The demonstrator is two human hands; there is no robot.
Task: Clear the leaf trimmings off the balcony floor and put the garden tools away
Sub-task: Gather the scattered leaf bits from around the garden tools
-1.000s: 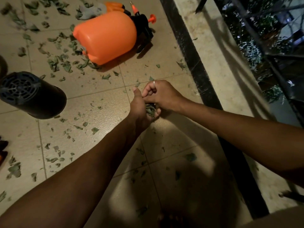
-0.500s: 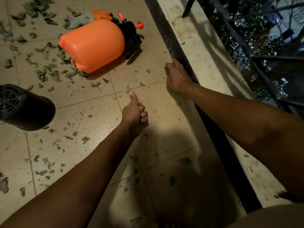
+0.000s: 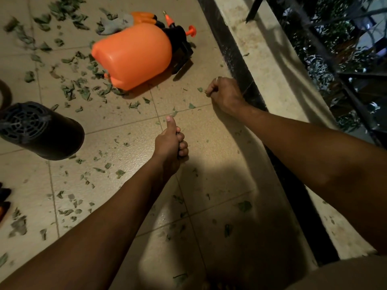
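Green leaf trimmings lie scattered over the beige tiled floor, thickest to the left of the orange pressure sprayer, which lies on its side. My left hand is fisted with the thumb up over the middle tile, gripping a wad of trimmings that barely shows. My right hand is curled low on the floor by the black border strip and pinches a small leaf piece at its fingertips. A grey and orange glove lies behind the sprayer.
A black plant pot lies on its side at the left. Dark objects with orange sit at the left edge. A raised ledge and a black railing close off the right side.
My right hand left my left hand, reached out to the black border strip, then drew back a little and curled onto a leaf piece. My left hand stayed fisted.
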